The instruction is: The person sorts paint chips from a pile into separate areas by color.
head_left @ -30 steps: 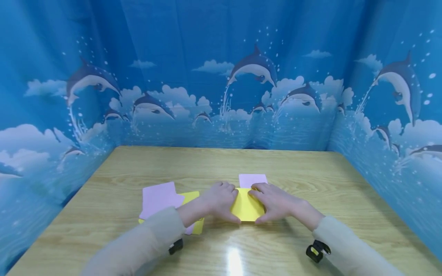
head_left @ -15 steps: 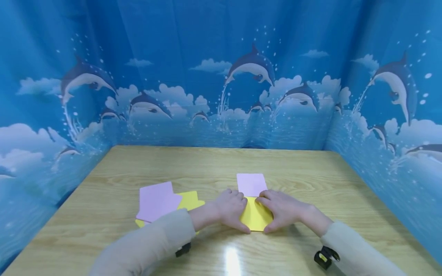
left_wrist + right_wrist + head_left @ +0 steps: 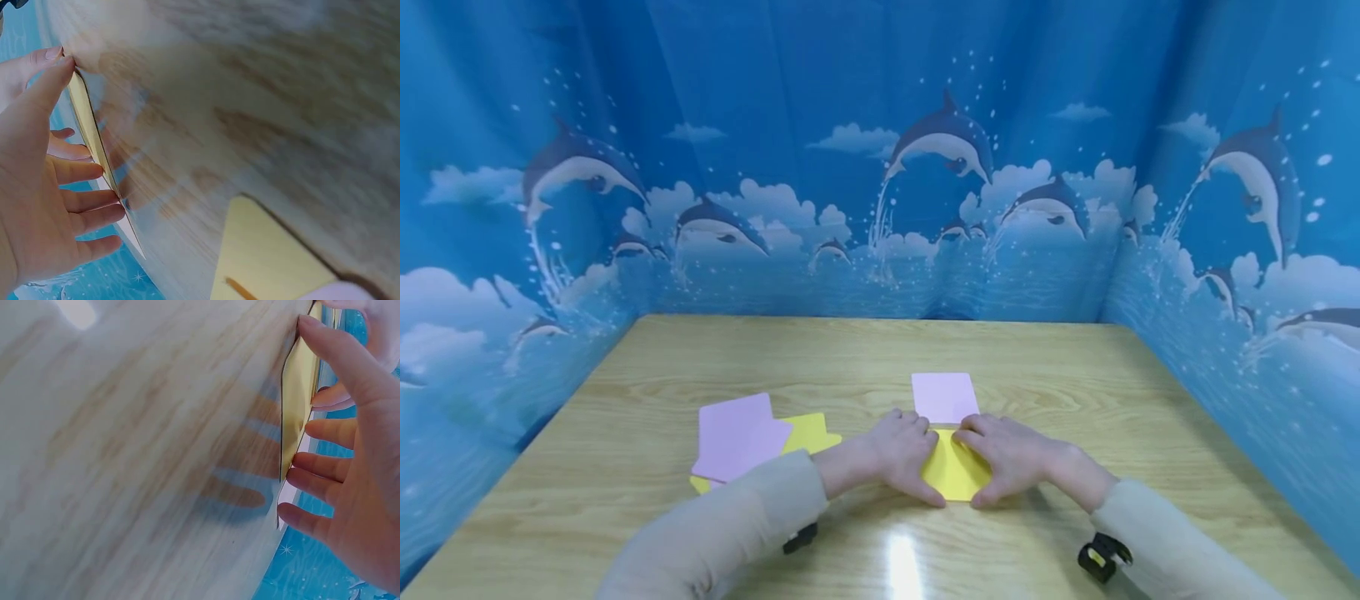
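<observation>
A square yellow card [image 3: 955, 471] lies on the table between my two hands, its near edge level with the thumbs. My left hand [image 3: 901, 457] holds its left side, thumb at the near corner and fingers along the side toward the far edge. On the opposite side my right hand [image 3: 1011, 457] grips it the same way. Directly beyond the yellow card is a pink card [image 3: 944, 397], flat on the wood. The left wrist view shows the yellow card [image 3: 89, 125] edge-on beside the fingers; the right wrist view has the yellow card [image 3: 299, 394] under the thumb tip.
Left of my hands lies a loose pile of pink cards [image 3: 737, 437] and yellow cards [image 3: 805, 432], partly covered by my left forearm. The wooden table [image 3: 820, 350] ends at a blue dolphin-print curtain [image 3: 775, 100] behind and on both sides.
Both hands have drawn the yellow card toward me and slightly right, uncovering more of the pink card beyond it. Over the last half second they have barely moved.
</observation>
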Demonstrator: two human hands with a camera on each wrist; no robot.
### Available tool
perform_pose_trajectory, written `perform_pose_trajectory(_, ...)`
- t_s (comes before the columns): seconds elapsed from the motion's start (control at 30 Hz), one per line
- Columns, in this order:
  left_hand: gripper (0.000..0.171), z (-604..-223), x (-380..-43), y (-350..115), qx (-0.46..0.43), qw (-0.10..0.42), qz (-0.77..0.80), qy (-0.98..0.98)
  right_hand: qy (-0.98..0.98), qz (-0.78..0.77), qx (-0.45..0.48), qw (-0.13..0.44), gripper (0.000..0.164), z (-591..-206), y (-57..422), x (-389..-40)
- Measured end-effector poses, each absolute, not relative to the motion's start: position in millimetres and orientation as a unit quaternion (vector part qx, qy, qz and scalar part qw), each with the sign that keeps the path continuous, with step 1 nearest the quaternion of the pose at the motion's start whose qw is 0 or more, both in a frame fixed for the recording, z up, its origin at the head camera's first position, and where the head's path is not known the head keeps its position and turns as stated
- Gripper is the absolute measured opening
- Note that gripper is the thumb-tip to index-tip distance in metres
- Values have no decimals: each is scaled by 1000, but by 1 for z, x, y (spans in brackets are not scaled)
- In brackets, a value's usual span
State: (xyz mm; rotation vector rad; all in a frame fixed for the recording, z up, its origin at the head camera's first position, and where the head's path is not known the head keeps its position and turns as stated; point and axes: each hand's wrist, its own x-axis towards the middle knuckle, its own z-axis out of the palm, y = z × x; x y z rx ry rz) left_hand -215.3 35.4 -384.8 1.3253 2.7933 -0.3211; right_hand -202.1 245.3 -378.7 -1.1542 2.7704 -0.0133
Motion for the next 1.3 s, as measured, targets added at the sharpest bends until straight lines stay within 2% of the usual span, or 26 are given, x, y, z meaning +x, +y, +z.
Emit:
perform_pose_trajectory(0.53,85,-383,-223,27,434,27,-100,895,920,-8,-389,50,82,-379,242,-206)
perform_pose_trajectory(0.97,85,-385,-224,26,438,13,-110,892,923,-4,-382,55,81,-379,240,-208)
perform_pose_trajectory(1.3,81,-380,-225,15,448,-9,-92,889,925,6,-379,28,75,-374,239,-209)
